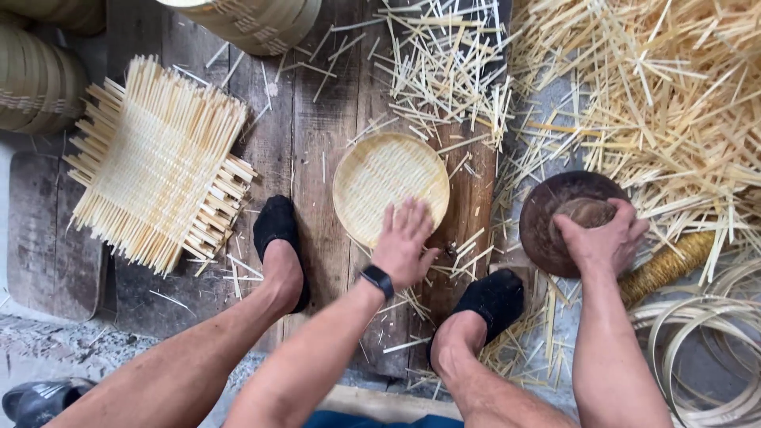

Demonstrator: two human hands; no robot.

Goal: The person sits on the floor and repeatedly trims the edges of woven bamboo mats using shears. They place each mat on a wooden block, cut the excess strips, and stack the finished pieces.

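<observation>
While the left hand (404,242) lies spread, fingers splayed, on the near rim of the round woven bamboo tray (390,186), the tray sits flat on the dark wooden boards (317,135) between the person's feet. It looks light, stiff yet springy, and probably best gripped at its rim. The right hand (602,238) is curled around a rounded block (585,212) on a dark disc (547,230). Loose bamboo strips (634,87) lie heaped beyond.

The left hand (404,242) lies flat on the edge of the round woven bamboo tray (388,186); the right hand (604,234) grips the brown wooden knob (585,212) above a dark round disc (547,230).
</observation>
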